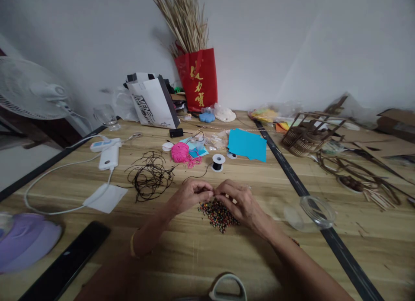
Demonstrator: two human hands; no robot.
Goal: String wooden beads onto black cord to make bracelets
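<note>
My left hand [192, 194] and my right hand [236, 200] meet fingertip to fingertip in a pinch above a pile of small multicoloured beads [221, 218]. Whatever lies between the fingertips is too small to make out. Beyond the hands stands a white spool of black cord [218, 162], its loose end trailing left over the table. A tangle of dark cord [151, 175] lies left of my left hand. Behind it sits a ball of pink yarn [180, 152].
Blue sheets [247, 144] lie behind the spool. To the right are a clear round container [317, 211] and a woven basket [303, 139]. A power bank [109, 156] with a white cable, a black phone-like slab [69, 260] and a mug handle [229, 278] are nearer me.
</note>
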